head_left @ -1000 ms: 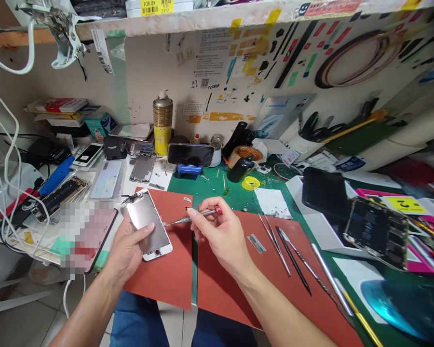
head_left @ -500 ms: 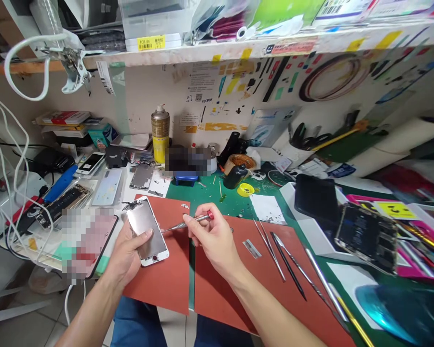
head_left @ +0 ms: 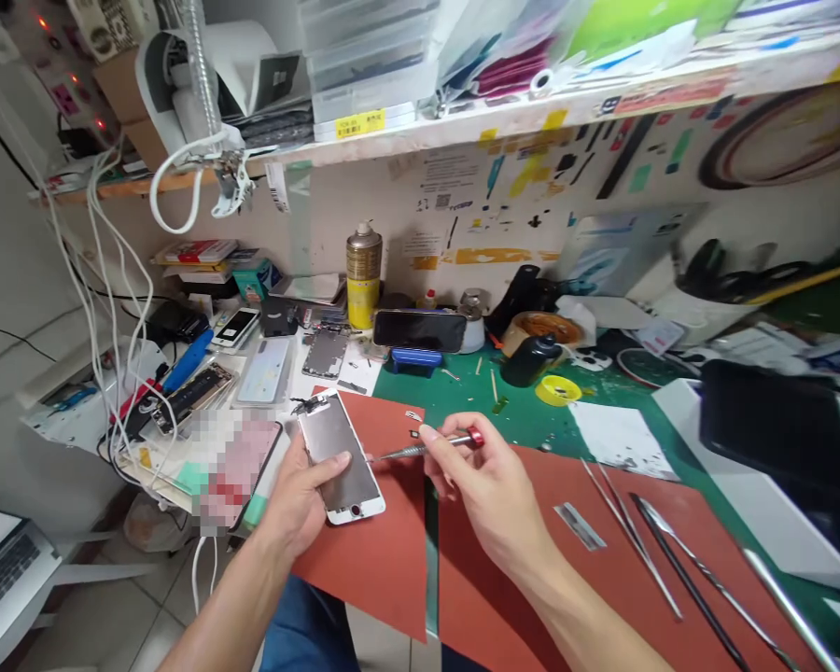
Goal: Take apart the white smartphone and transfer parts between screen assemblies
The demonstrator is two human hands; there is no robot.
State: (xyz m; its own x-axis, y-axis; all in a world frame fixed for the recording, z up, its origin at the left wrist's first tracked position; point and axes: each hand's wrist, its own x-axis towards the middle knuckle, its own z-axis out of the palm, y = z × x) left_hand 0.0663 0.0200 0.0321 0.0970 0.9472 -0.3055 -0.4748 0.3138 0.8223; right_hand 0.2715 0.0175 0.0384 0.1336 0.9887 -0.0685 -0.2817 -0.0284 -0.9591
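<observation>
My left hand [head_left: 306, 495] grips a white-framed phone screen assembly [head_left: 343, 471], its metal back plate facing me and the thumb lying across it. Black flex cables [head_left: 312, 404] stick out at its top left corner. In my right hand [head_left: 480, 476] is a thin screwdriver [head_left: 420, 449] with a red end cap, pinched between thumb and fingers. Its tip points left at the long right edge of the screen assembly; whether it touches cannot be made out. Small metal parts [head_left: 413, 415] lie on the red-brown mat [head_left: 392, 551] beyond the screwdriver.
Tweezers [head_left: 634, 541], slim pry tools [head_left: 693, 574] and a small metal plate [head_left: 580, 525] lie at right on the mat. A phone [head_left: 420, 331] rests on a blue stand at the back, beside a spray can [head_left: 363, 275]. Phone parts and cables crowd the left; a shelf [head_left: 462, 126] overhangs.
The camera view has turned left, so the scene sits further right and a laptop shows at lower left. Both hands keep their holds on the screen assembly and screwdriver.
</observation>
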